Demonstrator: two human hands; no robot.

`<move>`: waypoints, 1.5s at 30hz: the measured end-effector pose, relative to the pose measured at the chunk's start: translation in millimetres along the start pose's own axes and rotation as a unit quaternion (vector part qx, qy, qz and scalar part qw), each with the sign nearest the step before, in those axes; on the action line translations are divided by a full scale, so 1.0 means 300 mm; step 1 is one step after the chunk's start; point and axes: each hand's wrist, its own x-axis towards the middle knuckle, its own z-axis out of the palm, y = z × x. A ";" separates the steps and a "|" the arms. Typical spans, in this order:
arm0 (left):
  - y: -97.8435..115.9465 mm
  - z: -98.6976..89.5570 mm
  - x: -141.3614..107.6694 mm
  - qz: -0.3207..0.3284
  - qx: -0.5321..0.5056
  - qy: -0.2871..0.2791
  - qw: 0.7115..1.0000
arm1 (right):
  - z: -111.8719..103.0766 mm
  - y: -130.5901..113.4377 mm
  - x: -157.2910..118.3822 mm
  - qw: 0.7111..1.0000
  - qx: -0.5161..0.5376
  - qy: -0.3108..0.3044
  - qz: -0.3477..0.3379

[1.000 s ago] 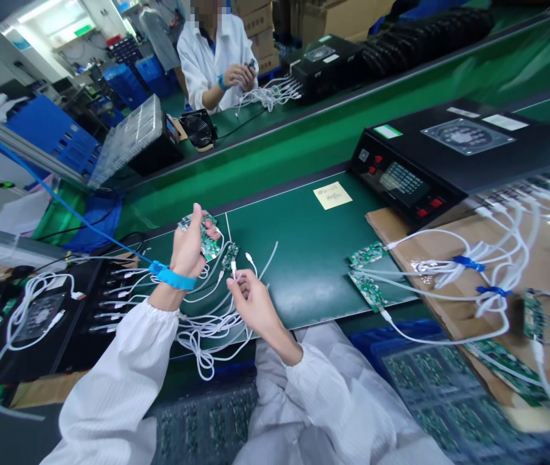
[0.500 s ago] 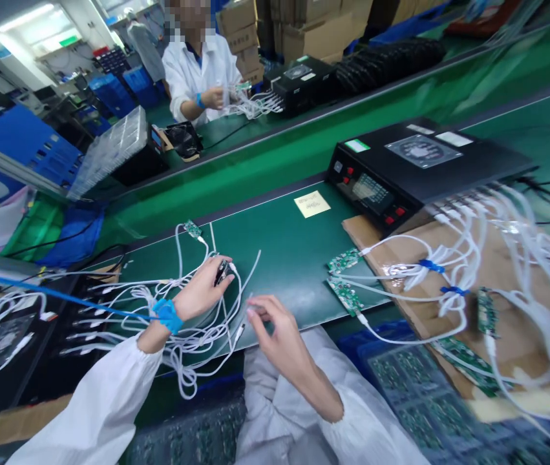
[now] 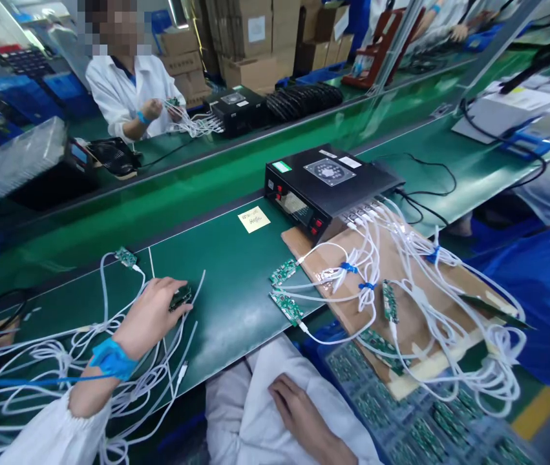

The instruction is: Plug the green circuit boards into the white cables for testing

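Gripping a circuit board (image 3: 181, 296), left hand (image 3: 147, 316) has it beyond right hand (image 3: 298, 408) (grip unclear).

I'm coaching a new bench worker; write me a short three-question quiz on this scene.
1. What is in the left hand?
A) a fan
B) a circuit board
C) a cardboard box

2. True or false: the right hand grips a white cable.

3. Fill in the colour: the paper note near the black box is ____.

Key: 1. B; 2. False, nothing shows in it; 3. yellow.
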 end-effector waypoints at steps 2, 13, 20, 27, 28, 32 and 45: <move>0.063 -0.018 0.012 -0.001 -0.014 0.012 1.000 | 0.004 0.032 0.018 1.000 0.003 0.014 0.004; 0.357 0.104 0.143 0.014 -0.238 0.050 0.970 | 0.051 0.086 0.143 0.997 0.013 0.079 0.012; 0.306 0.207 0.110 0.045 -0.245 0.061 0.967 | 0.081 0.067 0.144 0.998 0.027 0.055 0.005; 0.288 0.246 0.103 0.044 -0.298 0.060 0.951 | 0.092 0.034 0.168 0.998 0.024 0.061 0.002; 0.281 0.249 0.102 0.048 -0.314 0.055 0.947 | 0.093 0.033 0.171 0.998 0.020 0.063 0.000; 0.254 0.256 0.098 0.055 -0.368 0.030 0.928 | 0.100 0.045 0.185 0.997 0.013 0.070 0.009; 0.266 0.274 0.095 0.067 -0.347 0.054 0.934 | 0.102 0.114 0.221 0.994 0.006 0.103 0.024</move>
